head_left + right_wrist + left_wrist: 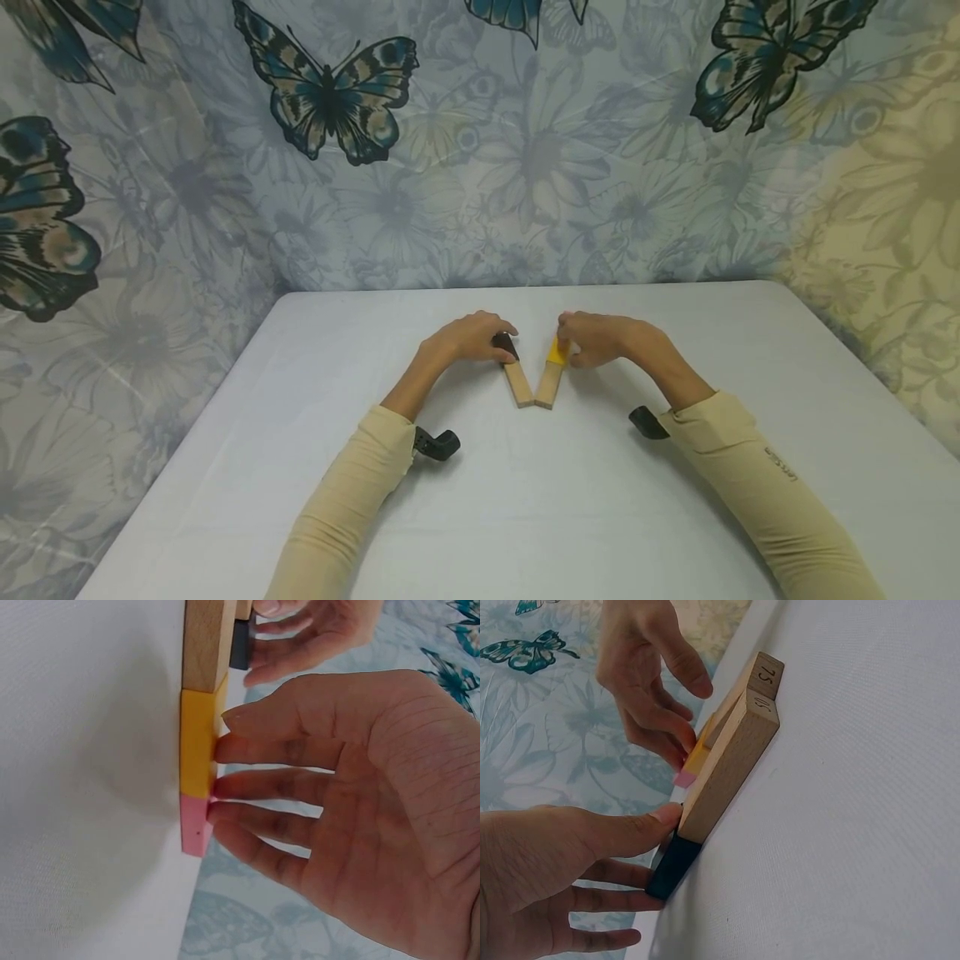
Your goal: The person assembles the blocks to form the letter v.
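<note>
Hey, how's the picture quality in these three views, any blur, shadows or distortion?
Head view: even soft light, faint shadows under the arms, slight wide-angle bowing at the table edges, sharp. Left wrist view: left hand close and a bit soft, blocks sharp, numbers readable. Right wrist view: right hand sharp, a soft shadow on the cloth beside the yellow block.

The block under my left hand (468, 336) is pale natural wood (731, 766) with a black end (673, 868), and the block at my right hand (596, 337) is the same light wood (548, 387) with a yellow part (198, 742) and a pink tip (194, 826). The tabletop (562, 500) is plain white, and my sleeves (757, 475) are a soft beige. Behind it hangs a pale blue-grey cloth (525, 167) printed with faint flowers and large butterflies (327, 96) in teal, black and tan.
</note>
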Motion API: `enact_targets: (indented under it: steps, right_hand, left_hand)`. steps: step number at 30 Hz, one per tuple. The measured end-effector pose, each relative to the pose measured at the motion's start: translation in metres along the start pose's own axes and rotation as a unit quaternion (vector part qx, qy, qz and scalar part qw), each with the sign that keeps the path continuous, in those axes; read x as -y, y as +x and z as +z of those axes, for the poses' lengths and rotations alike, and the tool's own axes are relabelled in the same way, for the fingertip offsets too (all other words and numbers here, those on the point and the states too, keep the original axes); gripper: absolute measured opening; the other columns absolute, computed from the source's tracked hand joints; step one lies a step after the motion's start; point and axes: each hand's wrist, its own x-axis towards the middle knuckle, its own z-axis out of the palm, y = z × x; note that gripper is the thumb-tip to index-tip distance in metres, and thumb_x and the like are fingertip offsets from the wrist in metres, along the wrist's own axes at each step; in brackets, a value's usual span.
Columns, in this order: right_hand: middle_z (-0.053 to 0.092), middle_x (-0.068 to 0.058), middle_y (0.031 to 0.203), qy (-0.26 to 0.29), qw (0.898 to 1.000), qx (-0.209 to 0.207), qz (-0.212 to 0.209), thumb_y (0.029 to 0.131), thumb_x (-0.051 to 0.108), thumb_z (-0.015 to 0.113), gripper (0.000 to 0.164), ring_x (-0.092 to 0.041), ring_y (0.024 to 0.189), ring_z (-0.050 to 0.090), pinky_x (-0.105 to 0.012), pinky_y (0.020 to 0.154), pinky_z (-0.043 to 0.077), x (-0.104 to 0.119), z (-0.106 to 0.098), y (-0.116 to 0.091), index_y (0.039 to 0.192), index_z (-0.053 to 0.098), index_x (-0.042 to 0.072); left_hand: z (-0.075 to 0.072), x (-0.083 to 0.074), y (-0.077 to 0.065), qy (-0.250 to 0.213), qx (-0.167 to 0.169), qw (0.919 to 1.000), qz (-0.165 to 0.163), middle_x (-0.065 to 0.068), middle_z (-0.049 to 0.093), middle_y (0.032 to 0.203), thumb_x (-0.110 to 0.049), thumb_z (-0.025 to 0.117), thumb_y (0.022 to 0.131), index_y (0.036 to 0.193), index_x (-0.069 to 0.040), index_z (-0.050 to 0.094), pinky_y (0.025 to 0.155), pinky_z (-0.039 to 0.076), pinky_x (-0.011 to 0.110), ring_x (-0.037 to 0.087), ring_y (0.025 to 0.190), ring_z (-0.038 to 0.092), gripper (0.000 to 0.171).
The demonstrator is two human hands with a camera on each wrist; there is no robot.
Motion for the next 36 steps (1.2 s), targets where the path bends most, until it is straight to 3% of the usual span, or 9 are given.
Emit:
enact_targets:
  steps: [28,36]
  right_hand:
    - [0.063,-0.016,0.131,-0.002,1.000,-0.002,-0.010,0.093,0.010,0.067,0.026,-0.031,0.117,0.063,-0.052,0.109,0.053,-0.0026,0.0017,-0.0013,0.117,0.075,0.003]
    - [0.063,-0.016,0.130,0.000,1.000,-0.006,-0.011,0.091,0.000,0.063,0.028,-0.033,0.120,0.063,-0.052,0.109,0.053,-0.0036,0.0013,-0.0009,0.116,0.076,0.001]
  left_hand:
    - [-0.0015,-0.0034,-0.0019,0.004,0.005,1.0000,-0.004,0.009,0.065,0.143,-0.037,0.075,0.098,0.149,-0.015,0.060,0.121,0.044,0.042,0.026,0.138,0.057,0.057]
    - [-0.0037,-0.0036,-0.0025,0.006,0.005,1.0000,-0.002,0.009,0.064,0.146,-0.038,0.074,0.098,0.149,-0.015,0.059,0.121,0.043,0.042,0.026,0.140,0.056,0.058]
